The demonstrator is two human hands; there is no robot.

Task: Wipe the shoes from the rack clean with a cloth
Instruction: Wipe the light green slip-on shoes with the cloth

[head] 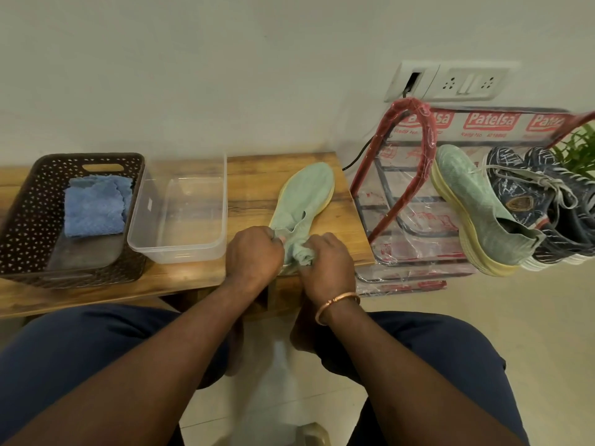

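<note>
- The shoe (306, 194) is pale green and lies on the wooden surface (251, 175) in front of the seated person, with its upper facing up.
- Its long axis runs from the heel, at the near edge of the surface, to the toe, which points away toward the wall and a little to the right.
- Both grips are at the heel end. The left grip (254, 249) has its fingers curled on the left side of the collar. The right grip (328, 262) pinches the bunched knit on the right side. So both are clamped on the shoe and neither is free.
- The cloth (95, 206) is blue and lies folded in the brown basket (22, 204) at the far left of the surface, well apart from the shoe. A clear tub (180, 252) stands between the basket and the shoe.
- No grip holds the cloth, so I judge that the wiping of this shoe has not begun.
- The coming move turns on 1 relation: the cloth lies to the left of both grips, beyond the tub, and the left grip is nearer to it. Probably the left grip should let go and reach over the tub while the right one steadies the heel.
- The rack (415, 146), wrapped in plastic, stands to the right of the surface. It carries the mate (467, 201) and 2 dark shoes (521, 188).
</note>
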